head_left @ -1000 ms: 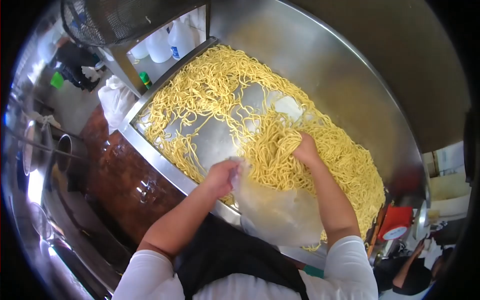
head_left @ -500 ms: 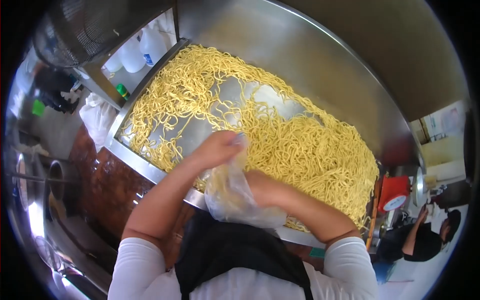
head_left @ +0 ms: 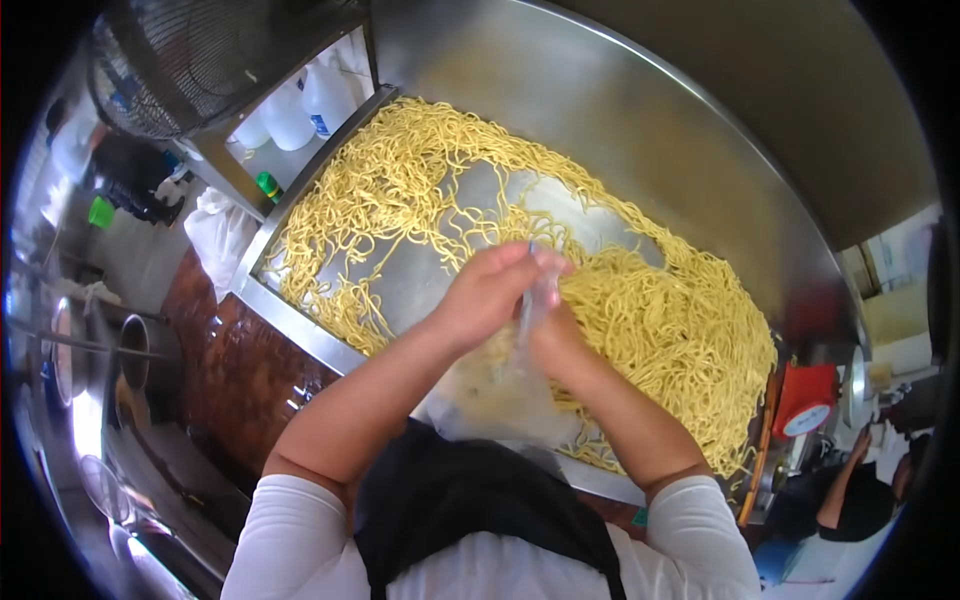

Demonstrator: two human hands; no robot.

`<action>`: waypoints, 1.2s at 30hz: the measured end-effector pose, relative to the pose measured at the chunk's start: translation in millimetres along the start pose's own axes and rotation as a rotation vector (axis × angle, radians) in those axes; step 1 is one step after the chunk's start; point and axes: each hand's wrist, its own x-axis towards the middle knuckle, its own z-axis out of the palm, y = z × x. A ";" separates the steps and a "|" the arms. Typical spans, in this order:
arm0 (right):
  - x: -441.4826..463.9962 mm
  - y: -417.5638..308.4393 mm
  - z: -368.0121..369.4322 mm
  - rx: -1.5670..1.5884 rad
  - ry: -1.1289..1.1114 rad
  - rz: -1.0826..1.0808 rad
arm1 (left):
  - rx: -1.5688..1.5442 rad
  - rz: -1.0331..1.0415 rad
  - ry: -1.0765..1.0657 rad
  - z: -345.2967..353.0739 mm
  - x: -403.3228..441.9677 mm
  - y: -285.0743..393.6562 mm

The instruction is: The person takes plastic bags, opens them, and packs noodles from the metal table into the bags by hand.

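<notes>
A clear plastic bag [head_left: 490, 395] with yellowish noodles inside hangs below my hands, over the near edge of the metal tray [head_left: 300, 335]. My left hand [head_left: 497, 292] is closed on the gathered top of the bag. Right beside it, my right hand [head_left: 555, 335] is at the bag's neck, its fingers partly hidden by the plastic and apparently closed on it. Loose yellow noodles [head_left: 670, 340] lie heaped on the right of the tray, with a thinner spread [head_left: 385, 185] at the left and back.
A red scale [head_left: 805, 395] stands past the tray's right end. Beyond the left end are white jugs [head_left: 325, 95], a green-capped bottle [head_left: 268, 185], a white plastic bag [head_left: 220, 235] and a fan [head_left: 170, 65]. Metal pots [head_left: 135, 350] stand left. Another person [head_left: 860, 500] is at far right.
Both hands have moved up and rightward with the bag, closer together at its neck. The camera view has shifted slightly, so the tray appears further right.
</notes>
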 end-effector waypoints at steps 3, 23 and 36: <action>23.9 27.5 72.0 0.984 -0.372 -0.011 | -0.094 -0.001 -0.015 16.1 14.0 19.7; -46.2 77.1 -80.4 -0.846 0.086 -0.155 | 1.412 -0.126 -0.361 26.1 29.5 -148.1; -37.6 107.8 -244.0 -1.215 1.165 -0.381 | 1.281 -0.274 -0.299 -52.4 -43.7 6.7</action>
